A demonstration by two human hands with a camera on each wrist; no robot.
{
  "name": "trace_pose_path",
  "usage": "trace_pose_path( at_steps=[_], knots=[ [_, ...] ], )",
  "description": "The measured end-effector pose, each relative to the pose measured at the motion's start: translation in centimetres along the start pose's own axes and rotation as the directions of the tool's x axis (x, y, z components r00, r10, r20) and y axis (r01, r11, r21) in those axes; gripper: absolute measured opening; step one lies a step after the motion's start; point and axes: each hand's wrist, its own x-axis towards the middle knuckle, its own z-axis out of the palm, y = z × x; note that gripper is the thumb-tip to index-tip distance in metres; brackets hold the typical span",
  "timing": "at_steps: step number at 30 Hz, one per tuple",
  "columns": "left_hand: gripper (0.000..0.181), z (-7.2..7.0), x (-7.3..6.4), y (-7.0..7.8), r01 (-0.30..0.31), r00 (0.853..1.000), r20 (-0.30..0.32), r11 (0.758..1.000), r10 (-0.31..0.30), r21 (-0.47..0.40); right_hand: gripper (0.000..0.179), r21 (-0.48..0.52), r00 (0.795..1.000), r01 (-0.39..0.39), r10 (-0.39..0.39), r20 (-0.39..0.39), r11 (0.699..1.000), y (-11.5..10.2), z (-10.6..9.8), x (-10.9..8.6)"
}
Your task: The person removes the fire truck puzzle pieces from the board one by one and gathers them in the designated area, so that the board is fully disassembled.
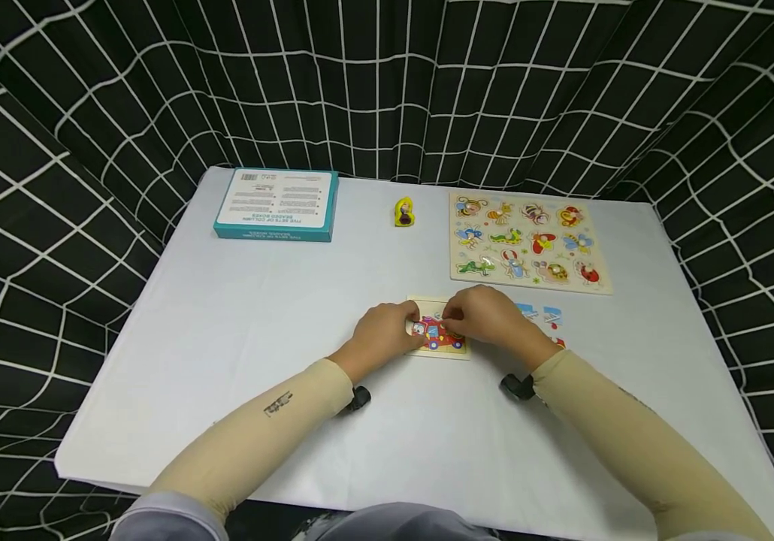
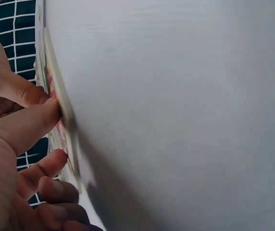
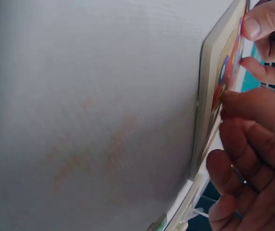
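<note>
A small wooden jigsaw puzzle (image 1: 437,356) with a red car picture lies flat on the white table, its lower part filled with pieces. My left hand (image 1: 385,330) holds the puzzle's left side, thumb on the picture and index finger near the upper left. At the upper right of the picture, my right hand (image 1: 485,314) pinches a puzzle piece with thumb and index finger; the fingers mostly hide it. The other right fingers (image 3: 222,166) are loosely curled beside the board. Several loose blue and red puzzle pieces (image 1: 552,314) lie right of my right hand, partly hidden by it.
A peg puzzle board (image 1: 529,279) with insect pieces lies at the back right. A teal and white box (image 1: 275,199) is at the back left. Between them stands a small yellow figure (image 1: 403,213). Black cloth with a white grid (image 1: 373,90) surrounds the table (image 1: 225,323).
</note>
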Motion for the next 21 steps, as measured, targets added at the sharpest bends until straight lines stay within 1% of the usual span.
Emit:
trace_pose_path(
  at_steps=[3, 9, 12, 14, 16, 18, 21],
  knots=[
    [0.032, -0.2, 0.2, 0.2, 0.018, 1.000, 0.023, 1.000, -0.018, 0.006, 0.010, -0.018, 1.000, 0.005, -0.006, -0.025, 1.000, -0.2, -0.1, 0.0],
    [0.032, -0.6, 0.4, 0.8, 0.070, 0.995, 0.063, 0.997, -0.072, 0.028, 0.011, -0.048, 0.992, 0.056, -0.061, -0.110, 0.997, -0.4, -0.2, -0.4],
    [0.032, -0.8, 0.3, 0.9, 0.083, 0.994, 0.072, 0.996, -0.085, 0.030, 0.009, -0.032, 0.986, 0.067, -0.071, -0.151, 0.997, -0.3, -0.2, -0.7],
    [0.033, -0.9, 0.3, 1.0, 0.082, 0.994, 0.076, 0.996, -0.083, 0.025, 0.008, 0.000, 0.985, 0.046, -0.045, -0.165, 0.999, 0.2, -0.6, -1.1],
    [0.034, -0.9, 0.3, 1.0, 0.079, 0.994, 0.078, 0.997, -0.080, 0.019, 0.009, 0.049, 0.987, 0.015, -0.007, -0.158, 0.999, 1.0, -1.3, -1.7],
    [0.035, -0.8, 0.3, 1.0, 0.078, 0.994, 0.079, 0.997, -0.079, 0.018, 0.010, 0.094, 0.991, -0.030, 0.041, -0.125, 0.995, 2.2, -2.1, -2.7],
    [0.037, -0.8, 0.3, 1.0, 0.077, 0.994, 0.080, 0.997, -0.079, 0.019, 0.011, 0.143, 0.993, -0.097, 0.105, -0.055, 0.985, 4.6, -3.2, -4.7]
  ],
)
